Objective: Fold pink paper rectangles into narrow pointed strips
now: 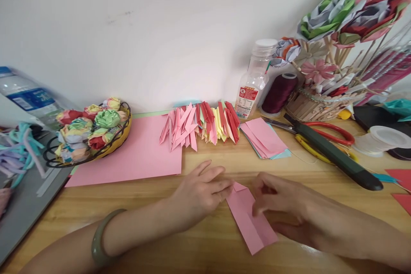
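A narrow pink paper strip (pixel 245 216) lies at a slant on the wooden table, with creases along it and a small fold at its far end. My left hand (pixel 201 190) comes in from the left; its thumb and index finger close on the strip's far left edge, while the outer fingers are lifted. Over the strip's right side, my right hand (pixel 285 205) has bent fingers, with a gap between forefinger and thumb. Its thumb is close to the strip's right edge; contact is unclear. A greenish bangle (pixel 102 239) circles my left wrist.
Behind my hands stand folded paper pieces (pixel 201 122), a pink paper stack (pixel 265 137) and a large pink sheet (pixel 154 154). A basket of paper flowers (pixel 120 139) is left. Scissors (pixel 345 137), a dark-handled cutter (pixel 337 154), a thread spool (pixel 279 94) and a clear bottle (pixel 252 81) are right.
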A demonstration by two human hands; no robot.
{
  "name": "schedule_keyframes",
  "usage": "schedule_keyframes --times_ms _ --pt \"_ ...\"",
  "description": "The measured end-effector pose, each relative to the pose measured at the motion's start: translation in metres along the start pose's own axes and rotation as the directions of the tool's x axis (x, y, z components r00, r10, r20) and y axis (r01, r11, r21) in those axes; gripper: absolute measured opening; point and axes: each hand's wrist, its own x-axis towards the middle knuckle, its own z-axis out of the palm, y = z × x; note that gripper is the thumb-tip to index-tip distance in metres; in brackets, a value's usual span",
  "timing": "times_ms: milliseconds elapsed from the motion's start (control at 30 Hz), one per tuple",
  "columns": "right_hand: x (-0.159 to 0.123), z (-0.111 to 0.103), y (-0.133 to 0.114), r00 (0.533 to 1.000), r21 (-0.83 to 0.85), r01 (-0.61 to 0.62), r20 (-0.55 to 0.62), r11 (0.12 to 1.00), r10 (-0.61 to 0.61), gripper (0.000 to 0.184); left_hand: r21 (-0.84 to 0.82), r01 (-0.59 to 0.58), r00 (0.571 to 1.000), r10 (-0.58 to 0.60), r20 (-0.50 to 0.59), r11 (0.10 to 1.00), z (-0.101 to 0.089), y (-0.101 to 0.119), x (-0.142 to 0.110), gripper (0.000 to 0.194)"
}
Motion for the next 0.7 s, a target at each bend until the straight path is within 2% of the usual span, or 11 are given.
schedule_keyframes --times_ms 33,100,200,267,300,367,467,600,700 --pt "0.002 0.002 -0.002 0.99 0.054 0.042 0.129 0.998 -0.048 0.014 -0.001 0.002 1.0 -0.002 0.005 1.0 -0.001 -0.001 0.0 0.03" --pt "0.005 0.008 -0.003 0.988 0.084 0.064 0.138 0.994 -0.075 0.015 0.006 0.011 1.0 -0.011 -0.019 1.0 -0.004 -0.002 0.002 0.031" --pt "0.009 0.019 -0.001 0.998 -0.041 0.034 -0.053 0.999 -0.036 0.018 0.001 0.022 0.987 -0.022 -0.159 1.0 -0.009 0.003 0.006 0.025" --pt "0.01 0.025 0.0 0.984 -0.16 0.003 -0.175 0.987 -0.032 0.021 0.003 0.005 0.97 -0.004 -0.245 1.0 -0.01 0.009 0.008 0.016" --pt "0.01 0.028 0.0 0.976 -0.204 -0.002 -0.213 0.979 -0.042 0.021 0.007 -0.008 0.968 0.01 -0.252 1.0 -0.01 0.012 0.008 0.013" --pt "0.011 0.032 0.0 0.97 -0.241 0.007 -0.236 0.97 -0.066 0.021 0.015 -0.031 0.981 0.034 -0.192 0.999 -0.008 0.017 0.006 0.011" --pt "0.011 0.033 0.001 0.977 -0.192 0.013 -0.208 0.981 -0.053 0.02 0.026 -0.033 0.995 0.035 -0.095 0.999 -0.003 0.021 0.003 0.012" --pt "0.013 0.032 0.003 0.986 -0.097 -0.005 -0.169 0.995 -0.011 0.018 0.046 -0.042 0.995 0.046 -0.091 0.998 0.002 0.023 -0.002 0.012" --pt "0.014 0.031 0.004 0.985 -0.049 -0.014 -0.17 0.999 0.005 0.018 0.043 -0.005 0.997 0.009 -0.082 0.999 0.003 0.024 -0.004 0.014"
